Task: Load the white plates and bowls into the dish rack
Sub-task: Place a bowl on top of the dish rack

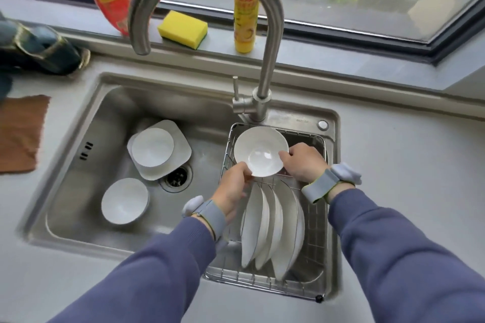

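Both hands hold one white bowl (261,153) over the far end of the wire dish rack (319,220), which sits in the right part of the sink (78,191). The left hand (232,186) pinches the bowl's near-left rim, and the right hand (301,161) grips its right rim, so the bowl lies between the two hands, tilted with its opening facing up toward the camera. Nearer in the rack, four plates (273,225) stand on edge. In the basin to the left lie another bowl (124,200) and a bowl on stacked square plates (161,151).
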Motion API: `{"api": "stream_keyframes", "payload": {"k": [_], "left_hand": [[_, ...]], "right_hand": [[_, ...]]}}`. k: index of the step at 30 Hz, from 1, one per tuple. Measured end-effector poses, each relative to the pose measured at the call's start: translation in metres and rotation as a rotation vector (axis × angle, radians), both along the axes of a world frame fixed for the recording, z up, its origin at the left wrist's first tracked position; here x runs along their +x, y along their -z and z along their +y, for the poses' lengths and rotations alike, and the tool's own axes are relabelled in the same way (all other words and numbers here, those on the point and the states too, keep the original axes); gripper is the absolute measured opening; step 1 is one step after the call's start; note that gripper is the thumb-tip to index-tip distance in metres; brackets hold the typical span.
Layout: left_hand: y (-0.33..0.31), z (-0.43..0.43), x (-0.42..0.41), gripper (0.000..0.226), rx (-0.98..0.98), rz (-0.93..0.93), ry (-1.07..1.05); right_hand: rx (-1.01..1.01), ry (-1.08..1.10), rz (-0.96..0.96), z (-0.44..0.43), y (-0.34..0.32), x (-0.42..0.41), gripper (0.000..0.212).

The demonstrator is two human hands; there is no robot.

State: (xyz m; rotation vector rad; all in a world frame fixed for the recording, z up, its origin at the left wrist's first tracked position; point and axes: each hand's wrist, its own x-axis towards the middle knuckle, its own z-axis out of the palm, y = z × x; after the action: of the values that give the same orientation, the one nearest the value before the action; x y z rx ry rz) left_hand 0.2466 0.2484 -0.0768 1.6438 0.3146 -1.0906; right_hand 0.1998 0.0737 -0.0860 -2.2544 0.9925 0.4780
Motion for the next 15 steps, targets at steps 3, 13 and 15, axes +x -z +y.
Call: {"api": "stream_keyframes", "payload": {"k": [3, 13, 15], "left_hand": [[0.002, -0.002, -0.004, 0.016, 0.006, 0.026, -0.006], [0.019, -0.009, -0.006, 0.009, 0.036, 0.104, -0.032], [0.017, -0.010, -0.007, 0.006, 0.034, 0.113, -0.039]], "right_hand": [[-0.021, -0.052, 0.013, -0.003, 0.007, 0.006, 0.047], [-0.009, -0.137, 0.064, -0.012, 0.035, 0.015, 0.053], [-0.019, -0.137, 0.067, -0.012, 0.038, 0.013, 0.054]]}}
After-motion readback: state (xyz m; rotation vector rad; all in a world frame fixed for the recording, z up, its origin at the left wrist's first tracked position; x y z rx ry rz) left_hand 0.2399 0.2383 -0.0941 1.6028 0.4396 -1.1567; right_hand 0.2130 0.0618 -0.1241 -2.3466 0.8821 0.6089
